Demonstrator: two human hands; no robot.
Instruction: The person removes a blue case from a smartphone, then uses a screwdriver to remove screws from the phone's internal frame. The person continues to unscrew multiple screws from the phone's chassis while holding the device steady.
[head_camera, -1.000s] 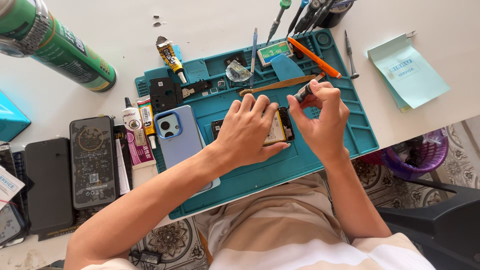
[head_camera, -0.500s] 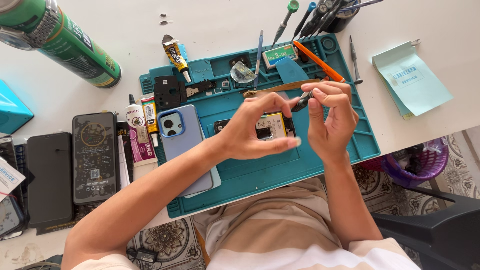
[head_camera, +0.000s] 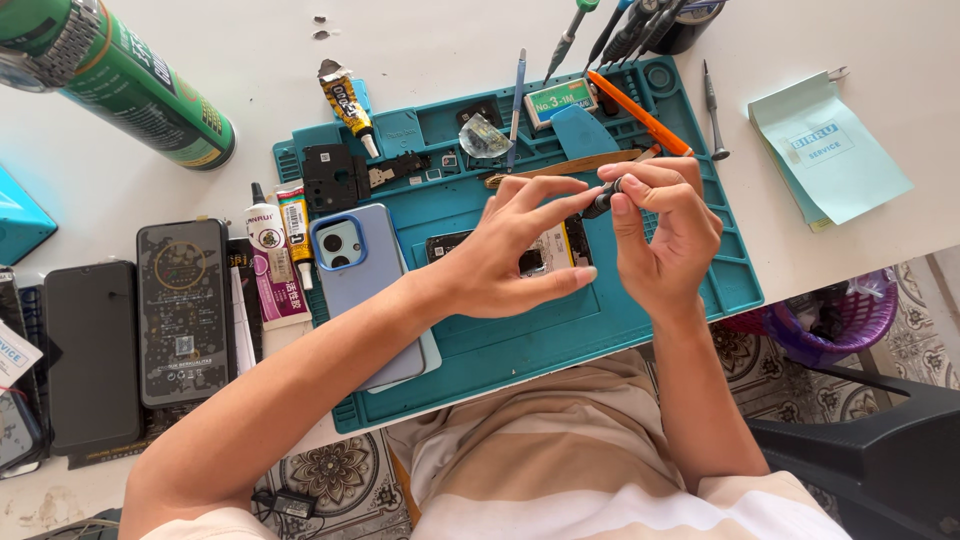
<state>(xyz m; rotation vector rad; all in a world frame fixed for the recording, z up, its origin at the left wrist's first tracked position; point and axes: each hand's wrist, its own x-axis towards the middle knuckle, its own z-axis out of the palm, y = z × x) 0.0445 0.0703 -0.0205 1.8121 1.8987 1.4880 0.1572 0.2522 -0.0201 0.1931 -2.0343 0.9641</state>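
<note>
Both hands rose off the opened phone (head_camera: 545, 250) on the teal mat (head_camera: 520, 340): right hand (head_camera: 665, 235) pinched a small dark tool (head_camera: 603, 200), left hand (head_camera: 510, 250) fingertips met it, so work shifted to tool prep.

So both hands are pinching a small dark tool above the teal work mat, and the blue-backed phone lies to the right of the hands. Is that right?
Not quite. The head view shows the blue-backed phone lying to the left of the hands, not the right. The rest holds: the left hand and right hand pinch the small dark tool above the teal work mat.
</note>
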